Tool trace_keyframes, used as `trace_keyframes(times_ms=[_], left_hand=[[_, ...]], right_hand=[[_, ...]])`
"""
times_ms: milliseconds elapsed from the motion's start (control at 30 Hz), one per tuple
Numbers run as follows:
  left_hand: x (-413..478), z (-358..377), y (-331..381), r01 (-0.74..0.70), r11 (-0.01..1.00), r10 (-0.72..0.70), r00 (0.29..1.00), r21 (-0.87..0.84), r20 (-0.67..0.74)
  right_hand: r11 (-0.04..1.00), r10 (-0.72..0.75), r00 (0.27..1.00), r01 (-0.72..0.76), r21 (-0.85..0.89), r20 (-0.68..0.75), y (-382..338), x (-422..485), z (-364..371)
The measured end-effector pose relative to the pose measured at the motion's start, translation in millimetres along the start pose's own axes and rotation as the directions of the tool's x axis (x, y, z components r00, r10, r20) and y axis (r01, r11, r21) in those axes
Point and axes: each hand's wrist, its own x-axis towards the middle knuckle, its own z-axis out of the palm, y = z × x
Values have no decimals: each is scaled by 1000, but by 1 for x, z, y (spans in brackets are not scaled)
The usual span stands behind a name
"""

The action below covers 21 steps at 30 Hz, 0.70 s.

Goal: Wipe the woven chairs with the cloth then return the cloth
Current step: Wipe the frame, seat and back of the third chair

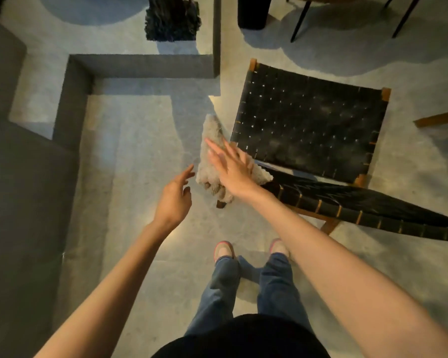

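A low chair (308,125) with a black woven seat and a wooden frame stands right of centre, its woven backrest (360,205) slanting toward me. A fluffy beige cloth (211,135) hangs over the chair's near-left corner. My right hand (233,169) lies flat on the cloth with its fingers straight, pressing it against the frame. My left hand (175,200) hovers just left of the cloth with loosely bent fingers and holds nothing.
A grey L-shaped low ledge (140,65) runs along the floor at upper left, with grey blocks at far left. A dark shaggy object (171,19) stands at the top. Another chair's thin black legs (299,21) show at upper right. My feet (224,250) stand on the concrete floor.
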Motion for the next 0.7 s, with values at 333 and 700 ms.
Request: trace_keyframes(times_ms=[333,700], left_hand=[[20,16,10,-438,846,437,896,304,73],[75,13,22,-620,587,442,784,520,437]], right_hand=[[933,38,987,22,-359,159,32,-1,-30],[880,73,966,55,-472,248,35,0,-27]])
